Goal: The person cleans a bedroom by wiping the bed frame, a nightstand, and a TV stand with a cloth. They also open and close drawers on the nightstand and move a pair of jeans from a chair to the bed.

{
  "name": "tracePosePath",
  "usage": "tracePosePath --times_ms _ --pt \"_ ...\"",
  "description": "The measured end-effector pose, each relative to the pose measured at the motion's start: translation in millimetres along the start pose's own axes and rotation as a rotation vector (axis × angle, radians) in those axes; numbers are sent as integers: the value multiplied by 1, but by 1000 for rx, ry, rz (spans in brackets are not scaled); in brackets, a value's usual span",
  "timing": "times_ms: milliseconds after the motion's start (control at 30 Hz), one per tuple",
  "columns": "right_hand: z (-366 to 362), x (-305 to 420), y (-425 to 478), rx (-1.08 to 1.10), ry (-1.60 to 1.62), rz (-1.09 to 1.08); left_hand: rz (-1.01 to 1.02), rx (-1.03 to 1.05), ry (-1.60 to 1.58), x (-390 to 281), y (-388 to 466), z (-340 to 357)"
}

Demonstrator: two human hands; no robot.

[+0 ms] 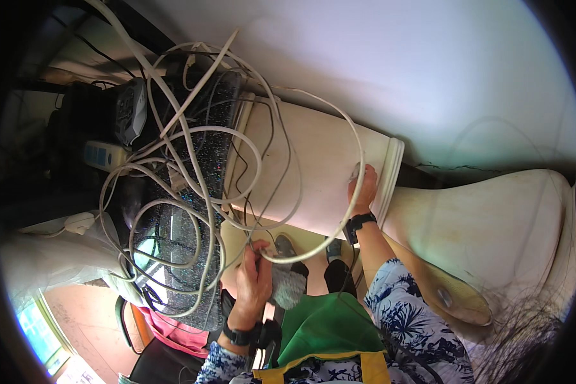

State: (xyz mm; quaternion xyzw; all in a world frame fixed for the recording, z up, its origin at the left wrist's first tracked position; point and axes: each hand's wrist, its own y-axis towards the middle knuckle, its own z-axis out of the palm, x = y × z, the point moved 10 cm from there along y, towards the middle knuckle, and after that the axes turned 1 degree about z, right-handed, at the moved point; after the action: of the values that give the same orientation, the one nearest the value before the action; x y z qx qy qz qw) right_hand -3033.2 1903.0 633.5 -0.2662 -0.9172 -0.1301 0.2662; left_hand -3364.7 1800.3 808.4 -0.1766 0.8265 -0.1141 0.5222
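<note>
A thick white cable (312, 254) ends at my left hand (254, 278), whose fingers are closed around it. Below that hand hangs a grey fluffy cloth (288, 288); whether the hand holds it too is unclear. My right hand (364, 187) rests on the pale top of a cabinet (312, 158), with a greyish wad of cloth (357, 172) under its fingers. From my left hand the cable arcs past my right hand and back over loops of white cable (197, 201) heaped on a speckled black surface (192, 259).
A grey device with buttons (130, 110) and a pale box with a blue label (104, 156) stand at the left. A pale curved furniture panel (480, 230) lies right of the cabinet. Below left are a black chair (168, 360) and pink fabric (177, 331).
</note>
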Motion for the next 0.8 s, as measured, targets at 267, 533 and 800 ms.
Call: tracePosePath --times_ms 267,533,800 --pt "118 139 -158 502 34 -709 44 10 21 -11 -22 -26" --pt "125 174 -32 373 150 -625 -49 12 156 4 -28 -39" --pt "155 189 -112 469 381 -761 40 -1 45 5 -25 -32"
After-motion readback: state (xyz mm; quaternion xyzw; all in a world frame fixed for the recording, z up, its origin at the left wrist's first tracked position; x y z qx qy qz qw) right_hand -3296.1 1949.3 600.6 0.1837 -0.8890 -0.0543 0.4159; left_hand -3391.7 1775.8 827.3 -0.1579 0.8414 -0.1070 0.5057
